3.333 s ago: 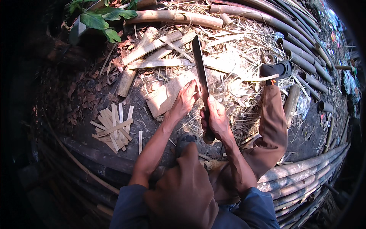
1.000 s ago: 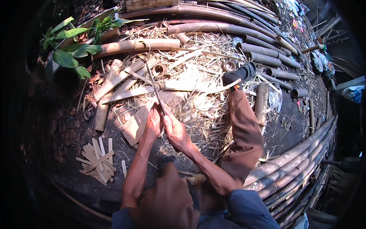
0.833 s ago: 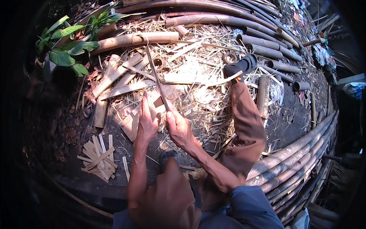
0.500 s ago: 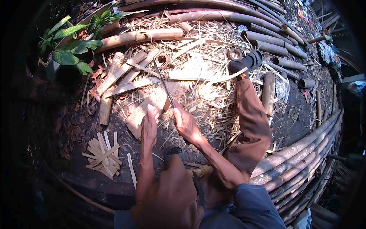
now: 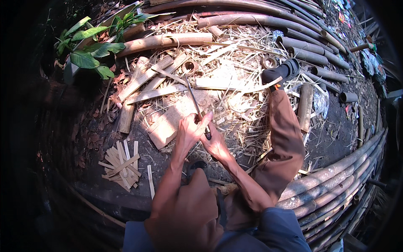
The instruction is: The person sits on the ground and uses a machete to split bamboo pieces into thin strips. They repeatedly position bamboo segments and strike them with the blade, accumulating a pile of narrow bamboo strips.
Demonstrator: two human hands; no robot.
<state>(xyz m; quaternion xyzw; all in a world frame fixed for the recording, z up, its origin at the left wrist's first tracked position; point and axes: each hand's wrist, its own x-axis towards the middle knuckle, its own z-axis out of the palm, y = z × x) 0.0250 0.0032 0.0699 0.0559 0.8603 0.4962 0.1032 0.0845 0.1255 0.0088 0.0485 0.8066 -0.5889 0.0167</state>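
A machete (image 5: 193, 97) with a long, narrow blade points away from me and slightly left, over the chip-strewn ground. My right hand (image 5: 215, 143) is closed around its dark handle. My left hand (image 5: 187, 132) is closed at the upper end of the handle, near the base of the blade, its thumb lying across it. The fingers partly hide the handle, so a small piece in the left hand could be out of sight. Beyond my hands lies a flat wooden board (image 5: 166, 126), and past it a pale split bamboo piece (image 5: 216, 83).
Thin bamboo slats (image 5: 121, 166) are heaped at the left. Split bamboo lengths (image 5: 147, 75) lie beyond them, near a leafy plant (image 5: 88, 52). Long bamboo poles (image 5: 331, 178) line the right, and cut bamboo tubes (image 5: 308, 55) lie at the far right. My outstretched leg (image 5: 285, 126) crosses the shavings.
My left hand has moved right and closed at the machete's handle beside my right hand. The machete has drawn nearer to me. The view has shifted, so the surroundings appear farther right.
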